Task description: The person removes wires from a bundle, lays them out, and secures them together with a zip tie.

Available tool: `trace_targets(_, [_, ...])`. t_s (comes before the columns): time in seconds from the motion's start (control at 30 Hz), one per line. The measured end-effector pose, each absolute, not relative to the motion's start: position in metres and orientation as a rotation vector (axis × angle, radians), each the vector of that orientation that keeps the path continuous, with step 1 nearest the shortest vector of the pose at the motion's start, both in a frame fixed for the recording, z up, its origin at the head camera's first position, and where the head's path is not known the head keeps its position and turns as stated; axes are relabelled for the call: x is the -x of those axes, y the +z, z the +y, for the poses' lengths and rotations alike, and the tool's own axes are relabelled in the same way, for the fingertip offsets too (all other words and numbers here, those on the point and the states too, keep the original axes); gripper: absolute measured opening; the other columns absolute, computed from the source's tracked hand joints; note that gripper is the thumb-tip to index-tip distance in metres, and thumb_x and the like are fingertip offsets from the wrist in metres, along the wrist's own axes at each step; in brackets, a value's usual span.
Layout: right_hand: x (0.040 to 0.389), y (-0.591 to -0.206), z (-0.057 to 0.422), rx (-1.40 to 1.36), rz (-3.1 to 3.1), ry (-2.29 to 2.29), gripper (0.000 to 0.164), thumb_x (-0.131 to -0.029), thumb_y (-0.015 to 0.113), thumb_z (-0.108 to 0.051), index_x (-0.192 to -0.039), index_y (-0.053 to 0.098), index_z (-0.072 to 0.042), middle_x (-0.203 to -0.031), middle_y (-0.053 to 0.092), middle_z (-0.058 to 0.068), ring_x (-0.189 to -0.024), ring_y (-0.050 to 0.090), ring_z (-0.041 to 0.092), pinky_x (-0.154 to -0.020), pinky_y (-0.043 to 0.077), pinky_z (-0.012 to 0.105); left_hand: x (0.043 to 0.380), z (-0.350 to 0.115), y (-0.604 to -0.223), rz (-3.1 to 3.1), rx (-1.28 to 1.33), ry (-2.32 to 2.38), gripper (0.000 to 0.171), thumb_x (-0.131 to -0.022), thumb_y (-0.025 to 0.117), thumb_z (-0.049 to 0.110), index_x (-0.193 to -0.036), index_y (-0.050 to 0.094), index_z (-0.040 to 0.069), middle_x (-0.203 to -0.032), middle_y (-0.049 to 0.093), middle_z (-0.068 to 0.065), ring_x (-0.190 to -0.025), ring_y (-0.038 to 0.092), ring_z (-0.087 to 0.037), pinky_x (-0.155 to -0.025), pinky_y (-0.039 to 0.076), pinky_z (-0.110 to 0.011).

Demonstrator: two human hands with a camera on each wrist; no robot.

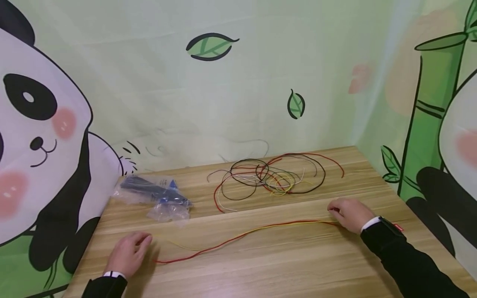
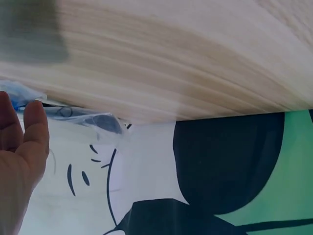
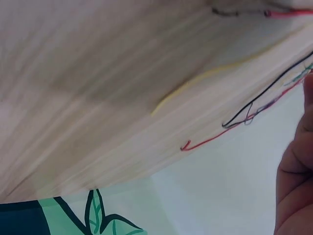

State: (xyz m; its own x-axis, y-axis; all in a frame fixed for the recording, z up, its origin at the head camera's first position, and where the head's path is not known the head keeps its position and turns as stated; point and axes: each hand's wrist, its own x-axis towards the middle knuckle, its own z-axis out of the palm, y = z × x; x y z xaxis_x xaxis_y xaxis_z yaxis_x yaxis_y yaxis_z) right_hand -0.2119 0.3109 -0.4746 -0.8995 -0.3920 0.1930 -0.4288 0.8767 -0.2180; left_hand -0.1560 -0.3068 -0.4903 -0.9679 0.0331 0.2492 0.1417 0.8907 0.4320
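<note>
Wires first: a red wire (image 1: pixel 238 239) and a yellow wire (image 1: pixel 283 225) lie side by side on the table (image 1: pixel 261 273), stretched in a long shallow curve between your two hands. Your right hand (image 1: pixel 350 214) rests knuckles-up on their right-hand ends, fingers curled down over them; whether it pinches them or only pins them to the wood you cannot tell from the head view, and the right wrist view shows only the hand's edge. Your left hand (image 1: pixel 128 253) sits on the table just beside the loose left-hand ends, fingers relaxed, holding nothing; the red end stops just to its right and the yellow end a little beyond that.

By the look of it, you are at the laying-out step: two strands pulled out and set parallel, one end anchored. The next move calls for your left hand to find both free ends and draw them level without dragging the anchored ends loose.

Beyond your right hand, farther from you, lies the tangle of wires (image 1: pixel 272 176), black, red, white and yellow loops. Beyond your left hand lies a clear plastic bag (image 1: pixel 156 196) with dark and blue contents.
</note>
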Motion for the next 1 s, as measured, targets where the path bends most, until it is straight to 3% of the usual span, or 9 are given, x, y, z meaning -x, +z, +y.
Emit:
trace_targets(0.23, [0.2107,-0.4779,0.3081,-0.628,-2.975,0.389,0.004,-0.085,0.072,-0.012,-0.083,0.070,-0.012,-0.078,0.064,-0.005,-0.071,0.057,0.011,-0.067,0.050,0.038,0.1567,-0.3079,-0.4946,-2.888,0.141,-0.639,0.024,-0.096,0.059,0.021,-0.101,0.072,0.001,-0.096,0.066,-0.016,-0.088,0.064,-0.035,-0.078,0.048,-0.052])
trace_targets(1.0, [0.2105,-0.4732,0.3077,-0.610,-2.939,0.407,0.010,-0.087,0.070,-0.011,-0.095,0.071,-0.007,-0.088,0.068,0.001,-0.082,0.065,0.020,-0.074,0.052,0.043,0.1610,-0.3038,-0.4936,-2.963,0.130,-0.631,0.025,-0.095,0.060,0.023,-0.104,0.071,0.003,-0.098,0.065,-0.013,-0.091,0.062,-0.034,-0.080,0.047,-0.051])
